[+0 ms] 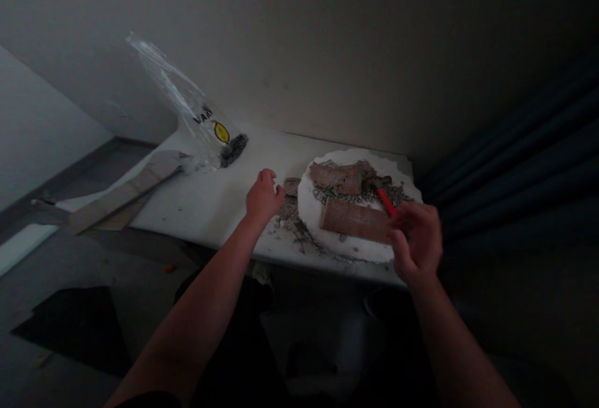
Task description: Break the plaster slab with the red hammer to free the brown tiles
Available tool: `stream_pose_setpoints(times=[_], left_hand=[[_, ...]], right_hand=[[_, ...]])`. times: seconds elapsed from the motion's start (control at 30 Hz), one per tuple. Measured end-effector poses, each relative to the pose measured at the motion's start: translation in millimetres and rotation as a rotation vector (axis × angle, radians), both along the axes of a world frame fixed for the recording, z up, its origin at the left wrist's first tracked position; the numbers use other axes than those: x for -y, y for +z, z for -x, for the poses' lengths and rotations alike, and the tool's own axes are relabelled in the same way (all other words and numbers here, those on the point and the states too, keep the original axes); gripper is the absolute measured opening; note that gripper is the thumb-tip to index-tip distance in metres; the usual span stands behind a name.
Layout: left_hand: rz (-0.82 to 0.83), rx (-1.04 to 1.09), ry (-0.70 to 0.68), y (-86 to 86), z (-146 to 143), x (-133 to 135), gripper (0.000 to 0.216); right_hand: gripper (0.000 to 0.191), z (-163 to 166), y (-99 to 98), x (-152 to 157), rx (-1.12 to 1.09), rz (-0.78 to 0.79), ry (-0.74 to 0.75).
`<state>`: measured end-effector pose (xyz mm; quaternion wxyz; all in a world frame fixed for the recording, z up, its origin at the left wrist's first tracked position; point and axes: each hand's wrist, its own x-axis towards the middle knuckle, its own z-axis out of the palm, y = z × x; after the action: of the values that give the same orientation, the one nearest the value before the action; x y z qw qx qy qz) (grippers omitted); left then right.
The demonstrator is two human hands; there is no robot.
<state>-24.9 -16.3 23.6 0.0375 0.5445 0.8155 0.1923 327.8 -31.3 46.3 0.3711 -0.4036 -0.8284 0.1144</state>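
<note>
Now right hand (415, 239) clamped on red-handled hammer (384, 199), probably; left hand (262, 197) loosely curled over rubble (290, 211).

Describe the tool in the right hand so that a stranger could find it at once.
On the white table by the wall lies a round white slab covered with brown board pieces and grey rubble. The right hand at its near right edge grips a small hammer. Its red handle is the only bright red thing there.
</note>
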Motion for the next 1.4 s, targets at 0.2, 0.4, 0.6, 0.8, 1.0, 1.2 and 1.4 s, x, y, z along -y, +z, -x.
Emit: stream_pose_setpoints(times=[0.2, 0.4, 0.6, 0.8, 1.0, 1.2, 1.4], left_hand=[[0.517, -0.09, -0.357, -40.1, 2, 37, 0.018], [0.429, -0.174, -0.697, -64.9, -30, 50, 0.023], [0.43, -0.21, -0.673, -79.2, -42, 49, 0.023], [0.419, -0.141, -0.606, -87.5, -55, 41, 0.026], [0.429, -0.178, -0.66, -93.1, -49, 35, 0.035], [0.425, -0.212, -0.647, -95.7, -42, 34, 0.038], [0.42, -0.201, -0.654, -97.9, -42, 31, 0.037]], right_hand=[[0.031, -4, -6.5, -8, -0.052, 0.025, 0.003], [0.023, -9, -14.7, -6, -0.042, 0.021, -0.041], [0.019, -6, -22.9, -10, -0.005, 0.047, -0.007], [0.017, -8, -25.0, -13, 0.029, 0.025, 0.041], [0.016, -14, -18.6, -13, 0.036, 0.034, 0.019], [0.016, -15, -17.8, -15, -0.004, 0.075, 0.025], [0.018, -14, -10.1, -12, -0.081, 0.027, 0.042]])
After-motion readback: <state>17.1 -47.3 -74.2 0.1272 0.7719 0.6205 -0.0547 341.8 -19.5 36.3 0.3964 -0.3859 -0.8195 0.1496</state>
